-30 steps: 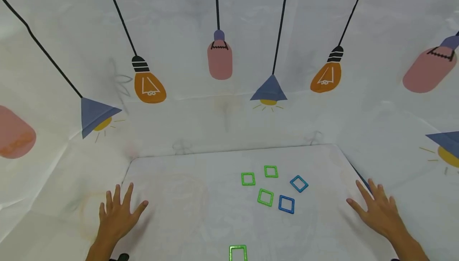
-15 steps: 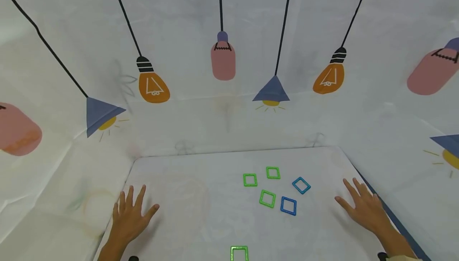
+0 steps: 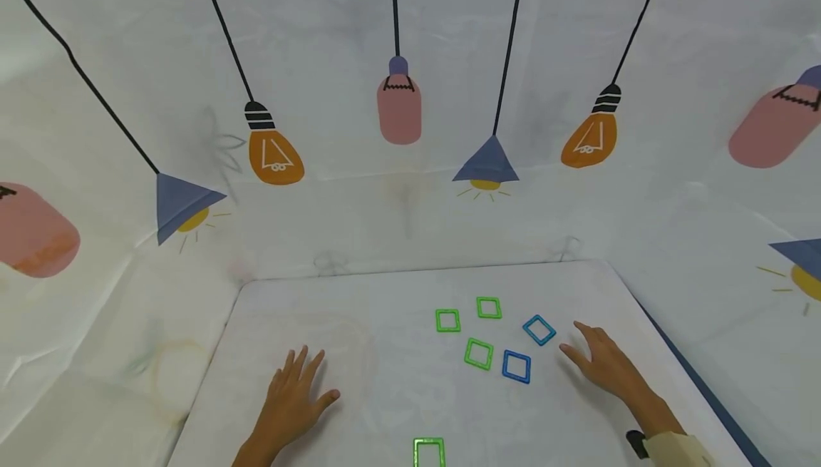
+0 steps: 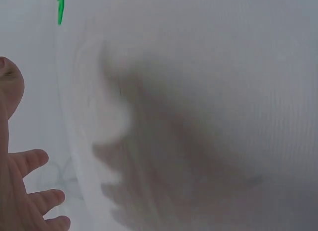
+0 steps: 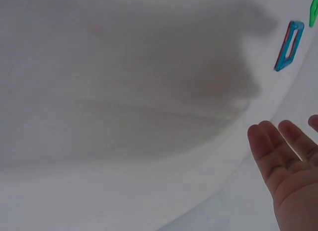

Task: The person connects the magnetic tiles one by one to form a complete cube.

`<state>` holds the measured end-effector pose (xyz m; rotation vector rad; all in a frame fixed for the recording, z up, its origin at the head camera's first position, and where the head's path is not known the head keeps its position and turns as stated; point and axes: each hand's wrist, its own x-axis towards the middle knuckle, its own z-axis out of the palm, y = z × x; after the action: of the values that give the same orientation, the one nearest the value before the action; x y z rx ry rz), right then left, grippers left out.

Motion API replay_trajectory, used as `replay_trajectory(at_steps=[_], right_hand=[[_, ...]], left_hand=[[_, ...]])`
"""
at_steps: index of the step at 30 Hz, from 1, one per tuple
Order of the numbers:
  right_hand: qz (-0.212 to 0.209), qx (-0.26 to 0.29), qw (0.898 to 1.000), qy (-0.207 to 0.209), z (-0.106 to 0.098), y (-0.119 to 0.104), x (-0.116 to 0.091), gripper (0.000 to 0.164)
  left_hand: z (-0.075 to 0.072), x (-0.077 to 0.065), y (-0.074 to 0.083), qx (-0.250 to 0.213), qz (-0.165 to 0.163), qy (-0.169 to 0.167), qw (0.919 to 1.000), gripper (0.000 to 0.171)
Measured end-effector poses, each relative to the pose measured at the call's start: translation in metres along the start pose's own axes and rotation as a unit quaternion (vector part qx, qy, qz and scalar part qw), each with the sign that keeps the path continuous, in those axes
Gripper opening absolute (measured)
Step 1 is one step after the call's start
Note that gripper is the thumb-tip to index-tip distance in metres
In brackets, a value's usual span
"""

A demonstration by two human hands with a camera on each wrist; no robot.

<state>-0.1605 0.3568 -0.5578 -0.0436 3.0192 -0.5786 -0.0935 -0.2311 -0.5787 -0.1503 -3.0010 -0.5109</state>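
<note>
My left hand (image 3: pixel 288 406) hovers over the left half of the white table with its fingers spread, holding nothing. To the right, my right hand (image 3: pixel 606 367) reaches inward with thumb and forefinger apart, also holding nothing. Nearest to it are two blue square frames, one turned like a diamond (image 3: pixel 539 330) and one lower (image 3: pixel 516 366). Three green square frames lie beside these: one at left (image 3: pixel 447 321), one at the back (image 3: pixel 489 308), one in front (image 3: pixel 478 354). In the right wrist view a blue frame (image 5: pixel 288 46) lies beyond my fingertips.
A larger green frame (image 3: pixel 428 443) lies at the table's near edge, cut off by the view. The white table (image 3: pixel 359 367) ends at a white sheet wall (image 3: pixel 359 232) printed with hanging lamps. A dark blue strip (image 3: pixel 705 396) runs along the table's right edge.
Both hands have moved inward over the table, the left one to the right and the right one leftward toward the blue frames. The square frames stay where they lie.
</note>
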Motion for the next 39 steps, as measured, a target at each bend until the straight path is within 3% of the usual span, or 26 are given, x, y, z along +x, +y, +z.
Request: replay_trajectory(at_steps=[7, 15, 21, 31, 35, 39], right_hand=[[-0.012, 0.026, 1.0, -0.008, 0.011, -0.014, 0.014, 0.076], [-0.025, 0.019, 0.999, 0.009, 0.025, -0.021, 0.024, 0.076], [-0.014, 0.016, 1.0, 0.01, 0.034, -0.024, 0.033, 0.081], [0.008, 0.011, 1.0, 0.013, 0.038, -0.032, 0.043, 0.084], [0.017, 0.01, 1.0, 0.012, 0.04, -0.033, 0.045, 0.086], [0.019, 0.009, 1.0, 0.019, 0.042, -0.034, 0.047, 0.089]], left_hand=[[0.015, -0.005, 0.03, -0.033, 0.028, -0.01, 0.999, 0.081], [0.023, -0.012, 0.054, -0.058, 0.06, -0.049, 0.9953, 0.081], [0.031, -0.02, 0.069, -0.066, 0.098, -0.076, 0.9901, 0.081], [0.042, -0.025, 0.094, -0.076, 0.116, -0.13, 0.9818, 0.085], [0.051, -0.028, 0.101, -0.056, 0.136, -0.121, 0.9817, 0.087], [0.062, -0.032, 0.102, -0.022, 0.185, -0.064, 0.9804, 0.084]])
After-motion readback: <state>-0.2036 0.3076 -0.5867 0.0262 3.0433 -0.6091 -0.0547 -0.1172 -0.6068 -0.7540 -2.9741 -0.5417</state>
